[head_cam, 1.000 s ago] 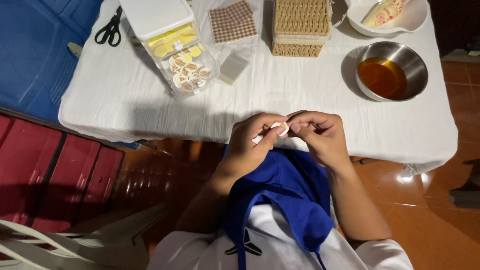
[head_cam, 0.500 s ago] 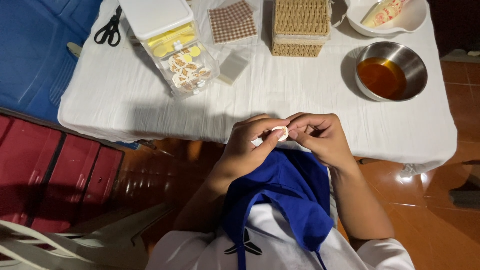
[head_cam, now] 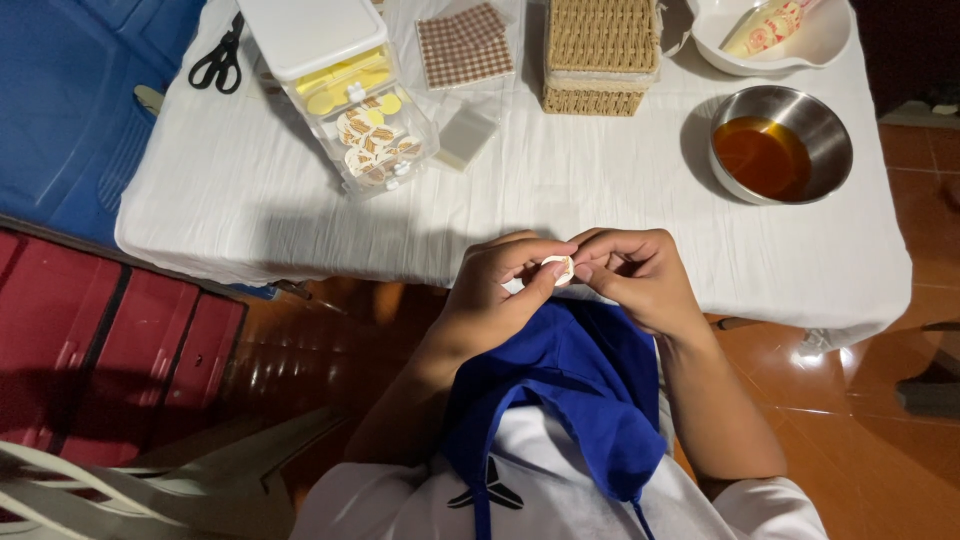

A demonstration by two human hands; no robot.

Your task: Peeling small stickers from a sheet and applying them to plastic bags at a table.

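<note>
My left hand point(head_cam: 500, 290) and my right hand point(head_cam: 640, 275) meet at the near edge of the white-clothed table point(head_cam: 560, 190), just above a blue cloth point(head_cam: 570, 390) hanging at my chest. Between the fingertips of both hands is a small round white piece point(head_cam: 558, 268), pinched from each side. What the piece is exactly is too small to tell. A clear plastic box point(head_cam: 345, 95) with a white lid, holding several similar small round pieces in yellow and brown-patterned colours, stands on the table beyond my left hand.
Black scissors point(head_cam: 218, 55) lie at the far left. A brown checked square point(head_cam: 462, 45), a small clear packet point(head_cam: 465, 135), a woven basket point(head_cam: 600, 50), a steel bowl of amber liquid point(head_cam: 780, 145) and a white dish point(head_cam: 775, 35) sit on the table. Red panels point(head_cam: 110, 340) stand at left.
Both hands stay together at the table edge on the small white piece; the fingers shift slightly around it.
</note>
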